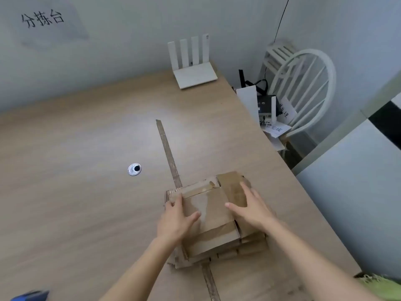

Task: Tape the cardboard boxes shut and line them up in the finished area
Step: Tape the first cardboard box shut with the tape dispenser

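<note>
A stack of flattened cardboard boxes with old tape on them lies on the wooden table, near its right front. My left hand rests on the stack's left side, fingers over the left edge and thumb on top. Flat on the right part of the top sheet lies my right hand, fingers straight and spread. A thin cardboard strip runs across the table from the far middle and passes under the stack.
A white router stands at the table's far edge by the wall. A metal cable grommet sits in the tabletop left of the strip. A white chair with devices and papers is right of the table. A blue object shows at bottom left.
</note>
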### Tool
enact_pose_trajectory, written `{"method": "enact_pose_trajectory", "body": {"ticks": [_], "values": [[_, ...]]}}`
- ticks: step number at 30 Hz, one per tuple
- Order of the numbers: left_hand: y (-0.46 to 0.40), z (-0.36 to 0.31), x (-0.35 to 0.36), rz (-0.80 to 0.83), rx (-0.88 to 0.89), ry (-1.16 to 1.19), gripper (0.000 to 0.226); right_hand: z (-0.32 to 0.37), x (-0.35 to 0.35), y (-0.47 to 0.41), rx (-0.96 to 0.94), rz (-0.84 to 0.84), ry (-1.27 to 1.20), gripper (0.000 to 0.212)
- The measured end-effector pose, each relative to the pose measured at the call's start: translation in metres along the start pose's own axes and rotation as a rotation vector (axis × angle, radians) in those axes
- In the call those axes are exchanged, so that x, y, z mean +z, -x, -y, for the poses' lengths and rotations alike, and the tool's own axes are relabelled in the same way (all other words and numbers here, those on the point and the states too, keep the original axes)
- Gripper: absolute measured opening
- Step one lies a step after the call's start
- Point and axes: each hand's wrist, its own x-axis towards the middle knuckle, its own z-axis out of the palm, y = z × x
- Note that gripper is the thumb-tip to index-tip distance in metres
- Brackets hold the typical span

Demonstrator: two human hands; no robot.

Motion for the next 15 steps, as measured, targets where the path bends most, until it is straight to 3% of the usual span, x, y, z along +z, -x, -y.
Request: {"method": "enact_pose_trajectory", "body": {"ticks": [6, 11, 15], "values": [[0.004, 0.005, 0.01, -0.019, -0.043, 0.197, 0.093, 0.0, 0.007, 0.005, 0.026, 0.017, -0.103, 0.11], [0.02, 0.003, -0.012, -0.088, 0.024, 0.259, 0.098, 0.018, -0.003, 0.032, -0.009, -0.031, -0.167, 0.106], [0.039, 0.012, -0.046, -0.139, 0.089, 0.337, 0.115, 0.045, -0.018, 0.061, -0.105, -0.055, -0.261, 0.106]]}}
